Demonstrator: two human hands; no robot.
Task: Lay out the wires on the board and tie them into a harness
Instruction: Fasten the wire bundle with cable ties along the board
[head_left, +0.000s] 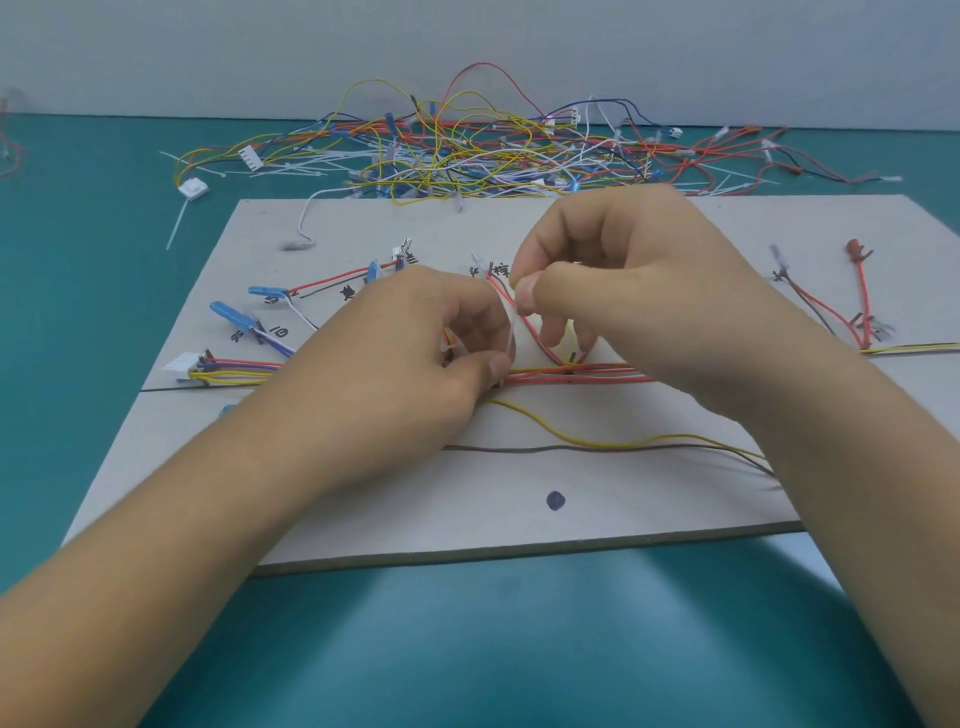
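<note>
A grey board (519, 499) lies on the teal table with a bundle of red, yellow and purple wires (582, 373) laid across its middle. A white cable tie (508, 322) loops over the bundle. My left hand (410, 343) grips the bundle and the tie's lower part between thumb and fingers. My right hand (613, 275) pinches the tie's upper end between thumb and forefinger, just above the wires. A white connector (183, 362) ends the bundle at the left. Loose yellow (571, 435) and brown (545, 449) wires trail across the board's near half.
A large tangle of spare wires and white ties (467, 150) lies behind the board. Blue-sleeved terminals (231, 314) sit at the board's left, red and brown leads (860, 291) at its right. A dark dot (555, 500) marks the board's front. A white connector (192, 188) lies off the board's left corner.
</note>
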